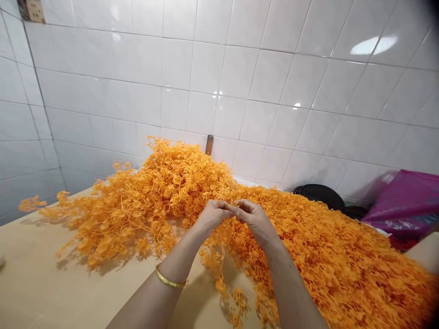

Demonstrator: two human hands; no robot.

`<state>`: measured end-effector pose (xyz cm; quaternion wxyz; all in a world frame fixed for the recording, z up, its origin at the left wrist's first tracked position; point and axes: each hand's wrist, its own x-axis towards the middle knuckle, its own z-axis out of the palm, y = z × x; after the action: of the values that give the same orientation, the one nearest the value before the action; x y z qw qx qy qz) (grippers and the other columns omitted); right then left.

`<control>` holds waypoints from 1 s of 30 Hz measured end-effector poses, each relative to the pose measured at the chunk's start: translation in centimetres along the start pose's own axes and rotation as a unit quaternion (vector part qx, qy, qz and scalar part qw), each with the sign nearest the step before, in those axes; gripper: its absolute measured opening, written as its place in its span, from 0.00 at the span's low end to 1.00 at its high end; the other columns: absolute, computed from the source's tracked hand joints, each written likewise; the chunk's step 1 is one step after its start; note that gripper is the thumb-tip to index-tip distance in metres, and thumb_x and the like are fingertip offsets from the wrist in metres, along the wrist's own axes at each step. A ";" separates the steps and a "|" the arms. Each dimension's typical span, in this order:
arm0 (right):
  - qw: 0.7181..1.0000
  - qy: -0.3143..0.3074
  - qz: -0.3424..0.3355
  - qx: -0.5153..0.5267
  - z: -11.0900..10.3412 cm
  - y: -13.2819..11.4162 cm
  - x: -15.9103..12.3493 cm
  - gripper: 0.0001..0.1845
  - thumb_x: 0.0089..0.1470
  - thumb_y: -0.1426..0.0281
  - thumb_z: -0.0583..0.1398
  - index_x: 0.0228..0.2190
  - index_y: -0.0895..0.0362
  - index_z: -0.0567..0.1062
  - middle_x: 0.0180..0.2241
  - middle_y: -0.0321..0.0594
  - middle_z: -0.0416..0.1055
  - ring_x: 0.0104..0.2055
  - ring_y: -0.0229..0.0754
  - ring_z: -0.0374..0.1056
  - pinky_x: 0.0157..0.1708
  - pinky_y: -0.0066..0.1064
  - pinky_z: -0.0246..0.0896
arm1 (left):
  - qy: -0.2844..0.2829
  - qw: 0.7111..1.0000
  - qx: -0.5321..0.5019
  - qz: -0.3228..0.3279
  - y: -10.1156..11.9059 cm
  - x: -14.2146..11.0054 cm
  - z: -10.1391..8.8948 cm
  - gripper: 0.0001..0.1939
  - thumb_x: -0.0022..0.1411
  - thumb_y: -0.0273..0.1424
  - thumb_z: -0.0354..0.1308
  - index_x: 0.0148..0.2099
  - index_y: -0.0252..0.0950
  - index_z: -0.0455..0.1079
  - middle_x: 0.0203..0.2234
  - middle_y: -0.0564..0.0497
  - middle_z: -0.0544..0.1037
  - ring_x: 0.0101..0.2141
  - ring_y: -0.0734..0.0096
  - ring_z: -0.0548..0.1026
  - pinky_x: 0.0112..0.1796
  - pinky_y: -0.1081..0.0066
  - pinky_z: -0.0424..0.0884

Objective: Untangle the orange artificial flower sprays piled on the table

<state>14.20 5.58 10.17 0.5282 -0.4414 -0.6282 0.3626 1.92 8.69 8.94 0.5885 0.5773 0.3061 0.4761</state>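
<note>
My left hand point(215, 214), with a gold bangle point(168, 279) on the wrist, is closed in a pinch. My right hand point(253, 219) pinches too, its fingertips meeting the left's. Between them is an orange plastic flower sprig point(219, 240), partly hidden by the fingers; its thin stems seem to hang below the hands. Behind and left of my hands rises a tall heap of branching orange sprigs point(171, 183). A wide, denser pile of small orange pieces point(329, 246) spreads to the right, touching or close behind my right forearm.
Everything lies on a pale tan table point(34, 274) against a white tiled wall point(206, 68). At the back right are a black round object point(318, 195) and a purple plastic bag point(404, 201). A brown strip point(209, 145) stands against the wall. A socket point(35, 11) is at upper left.
</note>
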 end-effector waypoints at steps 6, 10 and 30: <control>0.996 0.060 -0.026 -0.067 0.2 0.7 0.3 0.11 0.40 0.62 0.59 0.20 0.58 0.68 0.20 0.33 0.61 0.22 0.33 0.56 0.22 0.25 0.51 | -0.045 0.999 0.014 0.016 -0.4 -0.2 0.8 0.01 0.40 0.23 0.53 0.20 0.33 0.63 0.15 0.56 0.65 0.20 0.79 0.61 0.26 0.75 0.56; 0.995 0.061 -0.046 -0.063 0.3 0.8 0.2 0.12 0.43 0.64 0.57 0.16 0.58 0.66 0.17 0.32 0.60 0.20 0.33 0.56 0.20 0.25 0.51 | -0.085 0.995 -0.001 0.046 -0.8 -0.1 0.8 0.06 0.43 0.25 0.53 0.18 0.33 0.59 0.14 0.57 0.61 0.18 0.81 0.58 0.23 0.75 0.54; 0.927 0.263 -0.032 -0.265 -3.0 -0.7 0.1 0.16 0.40 0.65 0.56 0.34 0.58 0.71 0.40 0.47 0.64 0.45 0.50 0.58 0.46 0.40 0.50 | -0.130 0.841 -0.524 -0.026 0.6 -0.3 -1.0 0.11 0.56 0.25 0.45 0.21 0.33 0.54 0.14 0.57 0.54 0.18 0.80 0.59 0.23 0.77 0.60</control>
<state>16.99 5.36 11.35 0.5494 -0.6244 -0.5540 0.0372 0.76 8.79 9.35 0.8498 0.2312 -0.0530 0.4706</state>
